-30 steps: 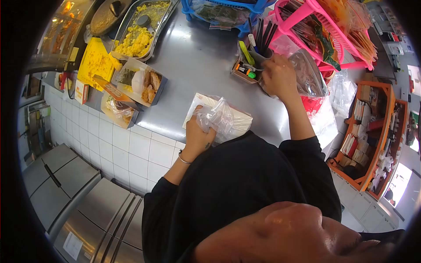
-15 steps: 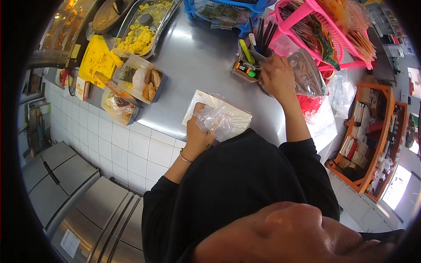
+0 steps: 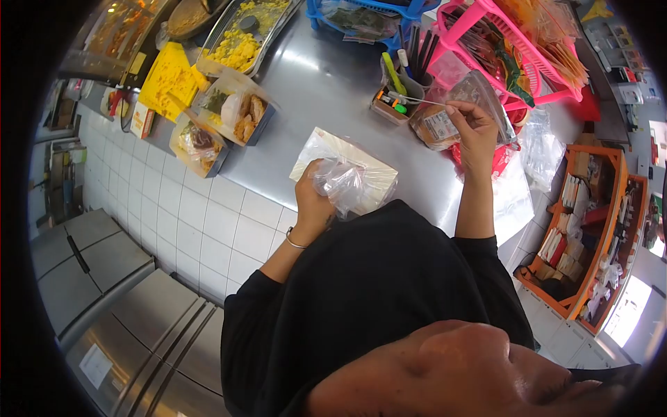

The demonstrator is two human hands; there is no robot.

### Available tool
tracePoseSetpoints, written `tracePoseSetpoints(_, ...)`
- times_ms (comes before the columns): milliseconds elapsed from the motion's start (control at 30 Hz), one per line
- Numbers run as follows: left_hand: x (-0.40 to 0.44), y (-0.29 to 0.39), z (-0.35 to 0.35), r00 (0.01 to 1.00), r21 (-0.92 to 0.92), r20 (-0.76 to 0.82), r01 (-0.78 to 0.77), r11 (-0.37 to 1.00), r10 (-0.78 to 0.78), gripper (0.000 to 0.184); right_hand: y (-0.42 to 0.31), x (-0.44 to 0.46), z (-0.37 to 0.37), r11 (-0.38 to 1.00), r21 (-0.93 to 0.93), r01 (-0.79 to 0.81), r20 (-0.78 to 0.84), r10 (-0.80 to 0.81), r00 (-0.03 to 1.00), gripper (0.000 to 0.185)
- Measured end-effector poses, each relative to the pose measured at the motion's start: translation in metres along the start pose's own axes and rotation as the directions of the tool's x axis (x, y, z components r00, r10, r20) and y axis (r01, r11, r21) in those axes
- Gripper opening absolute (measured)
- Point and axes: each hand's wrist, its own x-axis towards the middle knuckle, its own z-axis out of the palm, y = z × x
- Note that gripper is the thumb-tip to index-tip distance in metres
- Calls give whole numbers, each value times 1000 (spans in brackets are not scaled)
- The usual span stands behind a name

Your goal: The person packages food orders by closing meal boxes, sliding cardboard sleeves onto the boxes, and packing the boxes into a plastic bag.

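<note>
My left hand (image 3: pixel 314 198) is closed round the gathered top of a clear plastic bag (image 3: pixel 338 182). Inside the bag is a cream-coloured box (image 3: pixel 368 174), at the counter's near edge. Farther right, my right hand (image 3: pixel 478 132) pinches one end of a thin pale strip (image 3: pixel 425 102) between thumb and fingertips. The strip's other end reaches over a holder with markers (image 3: pixel 391 105). Close to my right hand lies a clear bag of bread (image 3: pixel 436 126) with a label.
Two open food boxes (image 3: pixel 240 111) (image 3: pixel 198 142) and a yellow board (image 3: pixel 169 83) are at left, below a metal tray of yellow food (image 3: pixel 236 48). A blue basket (image 3: pixel 410 12) and a pink rack (image 3: pixel 455 42) stand at the back. Orange shelves (image 3: pixel 570 295) are at right.
My right hand has moved right, away from the marker holder, and the thin strip now shows in its pinch. The labelled bread bag is more exposed. My left hand still grips the bag.
</note>
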Motion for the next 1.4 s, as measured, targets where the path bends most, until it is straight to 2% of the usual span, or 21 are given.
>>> tracePoseSetpoints(100, -7, -10, -7, 997, 99, 23, -82, 992, 80, 38, 11, -15, 15, 991, 58, -123, 132, 114, 985, 14)
tracePoseSetpoints(200, 2, -5, -19, 941, 412, 197, -334, 848, 275, 37, 40, -39, 61, 999, 18, 37, 239, -40, 970, 13)
tracePoseSetpoints(300, 22, 23, -25, 821, 556, 259, -557, 617, 509, 37, 51, -51, 83, 949, -174, 263, 492, -147, 858, 14)
tracePoseSetpoints(333, 27, 26, -25, 813, 540, 262, -570, 619, 520, 33, 51, -52, 84, 952, -177, 251, 535, -121, 836, 14)
tracePoseSetpoints(433, 27, 16, -27, 867, 476, 360, -488, 732, 344, 25, 48, -49, 86, 963, -168, 210, 631, -59, 773, 13)
tracePoseSetpoints(533, 27, 18, -29, 911, 410, 338, -368, 835, 236, 25, 39, -46, 84, 974, -147, 173, 652, -36, 757, 11)
tracePoseSetpoints(633, 32, 25, -29, 961, 304, 270, -31, 952, -55, 27, 39, -48, 84, 970, -178, 168, 624, -21, 781, 14)
tracePoseSetpoints(667, 35, 11, -27, 969, 261, 223, -165, 951, 107, 26, 38, -49, 86, 970, -174, 170, 614, -28, 789, 16)
tracePoseSetpoints(700, 37, 9, -27, 969, 298, 244, -118, 947, 44, 24, 38, -50, 89, 971, -170, 169, 605, -32, 796, 19)
tracePoseSetpoints(767, 41, 7, -31, 957, 376, 279, -36, 926, -76, 22, 43, -53, 95, 927, -179, 331, 537, -189, 822, 25)
tracePoseSetpoints(800, 45, 5, -32, 960, 396, 277, -76, 915, -40, 18, 46, -58, 98, 894, -198, 401, 480, -268, 835, 27)
tracePoseSetpoints(833, 47, 2, -33, 959, 324, 283, -63, 944, -33, 18, 48, -62, 97, 849, -239, 471, 410, -351, 842, 28)
tracePoseSetpoints(867, 50, 0, -32, 953, 242, 301, -59, 968, -18, 20, 53, -69, 95, 821, -191, 538, 404, -433, 805, 30)
tracePoseSetpoints(900, 52, 2, -34, 912, 168, 351, 161, 973, -211, 23, 54, -78, 93, 783, -149, 603, 400, -510, 761, 32)
tracePoseSetpoints(933, 50, -5, -30, 882, -33, 322, 374, 927, -345, 24, 44, -85, 92, 695, -156, 702, 474, -571, 670, 33)
tracePoseSetpoints(967, 49, 1, -28, 836, -129, 347, 491, 862, -424, 27, 34, -91, 96, 601, -147, 786, 555, -608, 568, 34)
tracePoseSetpoints(1033, 48, -11, -27, 834, -162, 345, 505, 848, -431, 27, 27, -102, 104, 443, -227, 867, 620, -621, 479, 30)
tracePoseSetpoints(1133, 44, -7, -30, 811, -194, 319, 563, 803, -491, 24, 44, -111, 107, 464, -276, 842, 510, -672, 538, 23)
tracePoseSetpoints(1200, 36, 3, -25, 824, -280, 292, 559, 781, -485, 23, 41, -116, 108, 596, -251, 763, 411, -648, 641, 22)
tracePoseSetpoints(1333, 21, -8, -22, 881, -357, 257, 469, 807, -398, 26, 44, -110, 102, 724, -204, 659, 327, -584, 743, 18)
tracePoseSetpoints(1400, 14, -1, -14, 922, -394, 174, 388, 833, -347, 29, 44, -110, 98, 838, -169, 518, 267, -467, 843, 14)
